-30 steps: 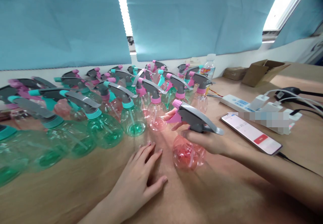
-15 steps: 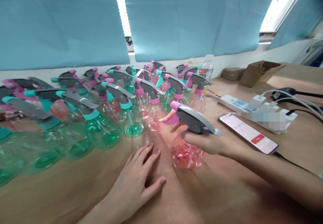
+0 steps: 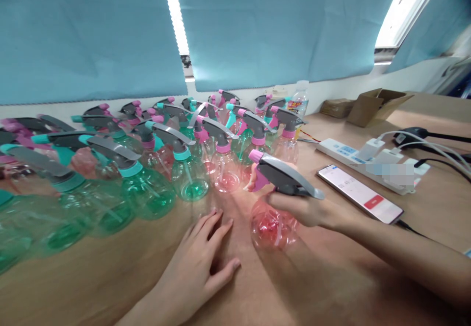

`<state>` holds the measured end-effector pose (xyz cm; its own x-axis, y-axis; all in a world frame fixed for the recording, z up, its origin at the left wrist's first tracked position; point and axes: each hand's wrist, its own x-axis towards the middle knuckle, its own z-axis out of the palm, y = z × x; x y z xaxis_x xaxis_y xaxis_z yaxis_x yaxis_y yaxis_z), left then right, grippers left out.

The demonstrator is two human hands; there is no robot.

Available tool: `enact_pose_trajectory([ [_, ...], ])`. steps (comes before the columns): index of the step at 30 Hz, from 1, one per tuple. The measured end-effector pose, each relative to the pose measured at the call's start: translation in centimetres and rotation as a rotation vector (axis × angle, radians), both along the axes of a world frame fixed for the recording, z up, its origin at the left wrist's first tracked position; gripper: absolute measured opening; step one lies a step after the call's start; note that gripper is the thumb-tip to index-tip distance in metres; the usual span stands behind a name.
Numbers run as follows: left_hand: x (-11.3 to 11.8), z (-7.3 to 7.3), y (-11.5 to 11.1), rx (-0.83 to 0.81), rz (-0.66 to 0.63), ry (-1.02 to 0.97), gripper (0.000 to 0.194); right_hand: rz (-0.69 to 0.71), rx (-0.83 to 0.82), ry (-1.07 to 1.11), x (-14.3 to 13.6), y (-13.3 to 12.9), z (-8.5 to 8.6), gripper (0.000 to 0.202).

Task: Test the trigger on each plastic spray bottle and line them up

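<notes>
My right hand (image 3: 301, 209) is wrapped round the neck of a clear pink spray bottle (image 3: 274, 228), with fingers curled at its pink trigger (image 3: 261, 179). The bottle stands upright on the brown tabletop (image 3: 279, 287), its grey head and pink nozzle pointing left. To the left, my left hand (image 3: 200, 255) lies flat on the table with fingers spread, holding nothing. Closest beyond it are a green spray bottle (image 3: 190, 179) with a turquoise collar and a pink one (image 3: 225, 171) with a pink collar.
Several more green and pink spray bottles (image 3: 147, 188) crowd the left and back. On the right lie a phone (image 3: 360, 193) with a lit screen and a white power strip (image 3: 340, 149) with plugs and cables. An open cardboard box (image 3: 373, 110) and a labelled clear bottle (image 3: 300, 98) stand farther back.
My right hand's fingers, stretched forward past the trigger before, are now curled in against it. The bottle stays in place, and my left hand has barely moved.
</notes>
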<state>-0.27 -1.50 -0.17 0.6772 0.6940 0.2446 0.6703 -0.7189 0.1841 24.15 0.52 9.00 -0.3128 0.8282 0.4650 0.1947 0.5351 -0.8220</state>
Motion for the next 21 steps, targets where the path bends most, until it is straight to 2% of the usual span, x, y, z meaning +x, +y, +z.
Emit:
enact_pose_trajectory([
  [6,0.1,0.0,0.0,-0.009,0.004,-0.001,0.052,0.021,0.039,-0.033,0.2,0.0,0.1,0.017],
  [12,0.0,-0.1,-0.1,-0.006,0.003,0.006,0.053,0.006,0.026,0.002,0.2,0.4,-0.9,0.021],
  [17,-0.1,-0.1,0.0,-0.003,0.0,-0.003,0.053,-0.004,0.055,0.025,-0.2,0.5,-0.9,0.02],
  [21,-0.1,-0.1,0.0,-0.005,0.003,-0.006,0.052,0.006,0.002,0.027,-0.4,0.5,-1.0,0.016],
])
